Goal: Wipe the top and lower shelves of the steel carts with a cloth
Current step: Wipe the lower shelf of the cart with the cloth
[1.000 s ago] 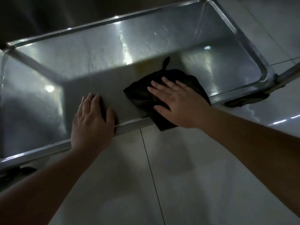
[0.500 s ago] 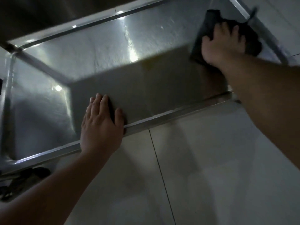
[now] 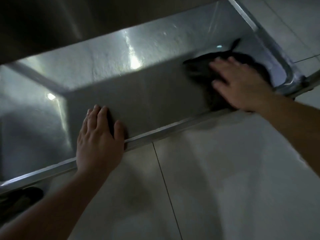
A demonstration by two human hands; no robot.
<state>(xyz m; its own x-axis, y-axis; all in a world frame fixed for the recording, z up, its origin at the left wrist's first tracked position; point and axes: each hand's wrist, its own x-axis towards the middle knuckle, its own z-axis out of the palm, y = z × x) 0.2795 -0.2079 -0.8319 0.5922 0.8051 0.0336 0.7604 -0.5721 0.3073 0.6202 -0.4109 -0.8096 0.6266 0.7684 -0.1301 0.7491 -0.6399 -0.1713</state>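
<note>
The lower shelf point(image 3: 138, 101) of the steel cart runs from the left edge of the frame to the upper right, its raised rim point(image 3: 155, 134) crossing the middle, the tiled floor point(image 3: 225, 179) filling the lower half; the shelf lies in deep shade under the top shelf point(image 3: 52, 23) at the upper left, so dull patches are hard to read and, I judge, a strip could be missed, above all the far left end and the back edge; the left hand point(image 3: 98, 139), fingers straight and close together, rests flat over the rim at centre left, bracing; if that weight shifts, a cart on wheels may roll off, a dark caster point(image 3: 20, 196) showing at the lower left; the right hand point(image 3: 242, 84), fingers spread, presses flat on the dark cloth point(image 3: 200, 70) at the right end of the shelf, blurred; pressed near the rounded corner point(image 3: 287, 78), the cloth could bunch against the rim or slip over it to the floor, and its loose tail point(image 3: 234, 45) could snag there
</note>
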